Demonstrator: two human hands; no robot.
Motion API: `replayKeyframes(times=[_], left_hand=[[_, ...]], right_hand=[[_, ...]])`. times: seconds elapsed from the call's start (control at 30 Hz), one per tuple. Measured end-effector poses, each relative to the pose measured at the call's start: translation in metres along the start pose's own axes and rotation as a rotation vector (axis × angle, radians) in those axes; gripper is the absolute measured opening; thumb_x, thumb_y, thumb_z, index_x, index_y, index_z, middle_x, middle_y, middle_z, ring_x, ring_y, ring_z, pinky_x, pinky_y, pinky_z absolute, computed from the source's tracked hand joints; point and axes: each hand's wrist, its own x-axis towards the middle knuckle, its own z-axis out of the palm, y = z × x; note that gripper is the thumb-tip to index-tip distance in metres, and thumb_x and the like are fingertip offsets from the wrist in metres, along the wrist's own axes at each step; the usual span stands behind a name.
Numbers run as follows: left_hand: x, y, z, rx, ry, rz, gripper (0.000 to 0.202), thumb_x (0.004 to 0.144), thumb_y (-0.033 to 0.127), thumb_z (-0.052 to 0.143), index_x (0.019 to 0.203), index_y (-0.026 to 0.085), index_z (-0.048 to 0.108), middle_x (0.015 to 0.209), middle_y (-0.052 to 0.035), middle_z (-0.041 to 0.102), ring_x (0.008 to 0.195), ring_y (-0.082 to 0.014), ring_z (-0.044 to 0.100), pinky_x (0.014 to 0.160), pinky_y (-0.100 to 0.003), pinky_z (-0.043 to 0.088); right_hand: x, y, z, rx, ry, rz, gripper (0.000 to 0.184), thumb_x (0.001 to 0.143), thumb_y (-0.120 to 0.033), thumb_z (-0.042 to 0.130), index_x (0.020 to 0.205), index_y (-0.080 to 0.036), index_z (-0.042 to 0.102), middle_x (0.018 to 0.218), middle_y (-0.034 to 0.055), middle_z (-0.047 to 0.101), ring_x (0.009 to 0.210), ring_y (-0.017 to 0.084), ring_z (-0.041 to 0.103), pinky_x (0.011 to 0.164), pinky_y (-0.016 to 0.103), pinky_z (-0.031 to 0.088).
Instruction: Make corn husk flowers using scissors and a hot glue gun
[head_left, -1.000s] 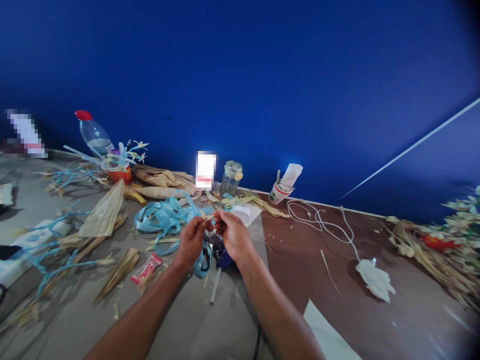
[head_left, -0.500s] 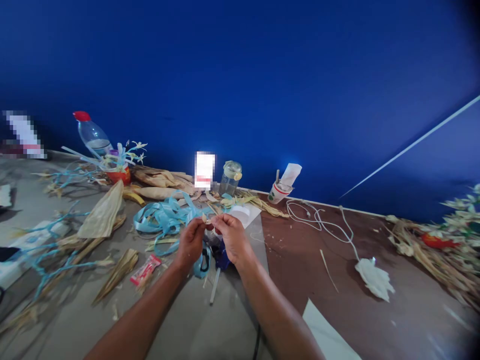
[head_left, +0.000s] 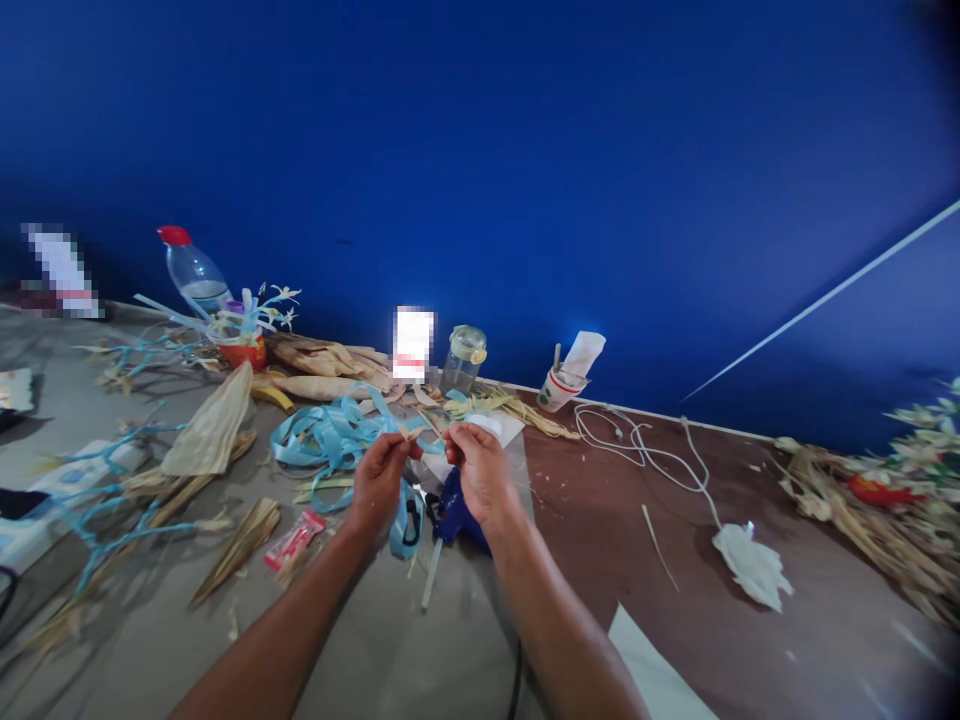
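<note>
My left hand (head_left: 381, 482) is closed in a pinch on a small pale husk piece (head_left: 409, 433), whose tips stick up past the fingers. Facing it, a short gap away, my right hand (head_left: 481, 470) also has its fingers pressed together; what they hold is too small to make out. A thin light-blue strip shows between the two hands. Left of them lies a heap of light-blue ribbon (head_left: 322, 435). Below and between the hands are scissors with black handles (head_left: 411, 522), a dark blue bundle (head_left: 454, 510) and a narrow white stick (head_left: 431, 575).
Dried husks (head_left: 330, 355) lie along the blue wall. A bottle with a red cap (head_left: 193, 275), a glass jar (head_left: 463, 360) and a paper cup (head_left: 561, 388) stand at the back. A white cable (head_left: 637, 440) runs rightward. Blue-wrapped stems (head_left: 97, 540) and a red wrapper (head_left: 294, 540) lie left.
My hands have moved apart; the right hand shifted slightly right, opening a gap where the fingertips had met. The whole view has shifted slightly.
</note>
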Motion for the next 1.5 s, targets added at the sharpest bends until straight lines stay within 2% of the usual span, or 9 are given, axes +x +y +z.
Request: replayKeyframes(times=[0.1, 0.23, 0.47, 0.6, 0.73, 0.9, 1.0, 1.3, 1.5], left_hand=[[0.003, 0.000, 0.000, -0.052, 0.025, -0.019, 0.019, 0.080, 0.036, 0.061, 0.071, 0.019, 0.062, 0.067, -0.0010, 0.064, 0.069, -0.0154, 0.058, 0.071, -0.029, 0.044], [0.008, -0.007, -0.001, -0.157, 0.035, -0.067, 0.020, 0.077, 0.037, 0.065, 0.070, 0.018, 0.063, 0.068, -0.0012, 0.065, 0.070, -0.0145, 0.058, 0.074, -0.029, 0.045], [0.017, -0.014, -0.003, -0.496, 0.168, -0.183, 0.028, 0.063, 0.034, 0.078, 0.078, 0.019, 0.061, 0.075, 0.0013, 0.065, 0.066, -0.0113, 0.060, 0.073, -0.029, 0.048], [0.021, -0.013, -0.004, -0.513, 0.184, -0.182, 0.028, 0.061, 0.033, 0.080, 0.078, 0.018, 0.062, 0.075, 0.0014, 0.064, 0.065, -0.0102, 0.059, 0.070, -0.027, 0.048], [0.020, -0.012, -0.004, -0.514, 0.169, -0.178, 0.028, 0.061, 0.033, 0.079, 0.077, 0.019, 0.062, 0.072, 0.0010, 0.064, 0.065, -0.0113, 0.059, 0.071, -0.028, 0.049], [0.019, -0.010, -0.004, -0.433, 0.162, -0.184, 0.027, 0.062, 0.035, 0.078, 0.075, 0.019, 0.060, 0.073, 0.0008, 0.064, 0.067, -0.0125, 0.060, 0.072, -0.029, 0.048], [0.018, -0.009, -0.005, -0.316, 0.137, -0.153, 0.022, 0.065, 0.033, 0.075, 0.071, 0.018, 0.060, 0.069, 0.0007, 0.064, 0.066, -0.0133, 0.060, 0.071, -0.028, 0.047], [0.015, -0.007, -0.007, -0.101, 0.137, -0.041, 0.011, 0.068, 0.027, 0.068, 0.076, 0.021, 0.065, 0.075, -0.0004, 0.065, 0.072, -0.0160, 0.059, 0.071, -0.030, 0.047], [0.013, -0.012, -0.011, 0.092, 0.148, 0.136, 0.003, 0.074, 0.022, 0.062, 0.076, 0.022, 0.065, 0.083, -0.0024, 0.064, 0.084, -0.0180, 0.059, 0.083, -0.032, 0.044]], right_hand=[[0.002, 0.002, -0.003, -0.036, 0.000, -0.011, 0.011, 0.061, -0.027, 0.064, 0.066, -0.017, 0.066, 0.055, -0.0043, 0.052, 0.053, 0.009, 0.041, 0.055, 0.024, 0.031], [0.003, 0.001, -0.005, -0.037, 0.006, 0.001, 0.015, 0.056, -0.021, 0.061, 0.069, -0.018, 0.067, 0.057, -0.0051, 0.054, 0.054, 0.009, 0.041, 0.056, 0.024, 0.031], [0.007, -0.008, -0.006, -0.100, -0.003, -0.020, 0.016, 0.061, -0.033, 0.065, 0.065, -0.017, 0.066, 0.052, -0.0048, 0.050, 0.053, 0.010, 0.041, 0.056, 0.025, 0.031], [0.015, -0.007, -0.008, -0.303, -0.033, -0.095, 0.020, 0.067, -0.038, 0.063, 0.062, -0.019, 0.063, 0.055, -0.0034, 0.052, 0.055, 0.012, 0.044, 0.058, 0.025, 0.035], [0.026, 0.002, -0.008, -0.631, -0.095, -0.218, 0.015, 0.070, -0.024, 0.053, 0.075, -0.020, 0.067, 0.071, -0.0008, 0.064, 0.066, 0.015, 0.054, 0.064, 0.025, 0.039], [0.035, 0.008, 0.003, -0.942, -0.242, -0.163, 0.012, 0.073, -0.021, 0.055, 0.067, -0.019, 0.066, 0.066, -0.0005, 0.064, 0.064, 0.014, 0.055, 0.064, 0.025, 0.039], [0.037, 0.010, 0.009, -1.006, -0.268, -0.192, 0.015, 0.072, -0.021, 0.060, 0.057, -0.020, 0.064, 0.059, -0.0016, 0.060, 0.059, 0.013, 0.051, 0.059, 0.025, 0.034], [0.040, 0.019, 0.004, -0.915, -0.243, -0.342, 0.020, 0.062, -0.007, 0.062, 0.049, -0.023, 0.062, 0.057, -0.0009, 0.059, 0.065, 0.017, 0.050, 0.064, 0.028, 0.035], [0.035, 0.015, 0.005, -0.772, -0.318, -0.239, 0.011, 0.065, -0.014, 0.062, 0.057, -0.021, 0.066, 0.062, -0.0020, 0.062, 0.066, 0.016, 0.053, 0.068, 0.028, 0.038]])
